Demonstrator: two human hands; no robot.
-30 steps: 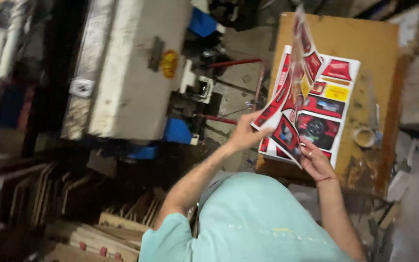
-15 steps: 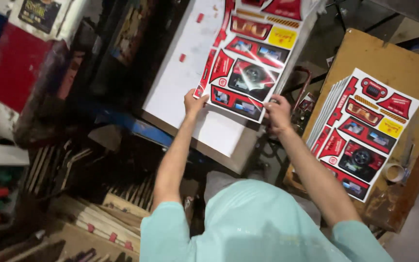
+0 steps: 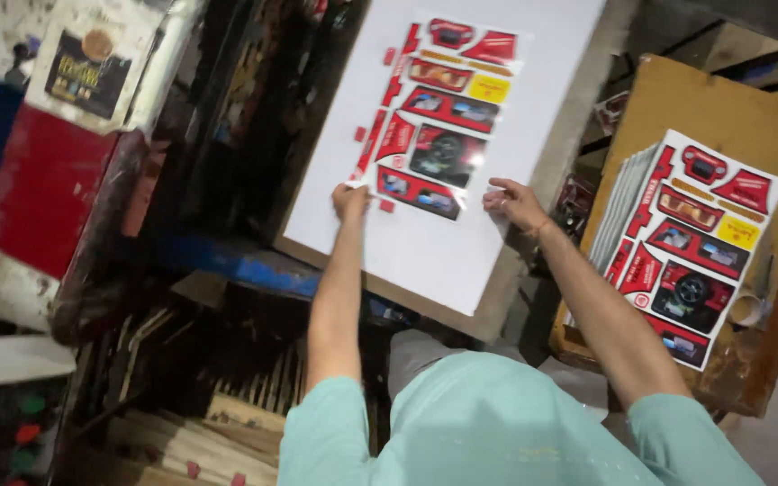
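Just above both hands (image 3: 350,200) (image 3: 515,202): printed sheet (image 3: 438,117)

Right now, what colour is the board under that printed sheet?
White board, seen in the head view, under the mostly red printed sheet.

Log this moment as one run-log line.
left hand: on printed sheet corner | right hand: at sheet's edge, fingers spread | sheet: flat on white board | sheet stack: on wooden table

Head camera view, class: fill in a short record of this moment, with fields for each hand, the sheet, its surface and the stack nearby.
left hand: on the lower left corner of the printed sheet
right hand: at the sheet's lower right edge, fingers spread
printed sheet: red and black die-cut print, lying flat
white board: under the sheet, tilted
stack of sheets: same print, on the wooden table to the right
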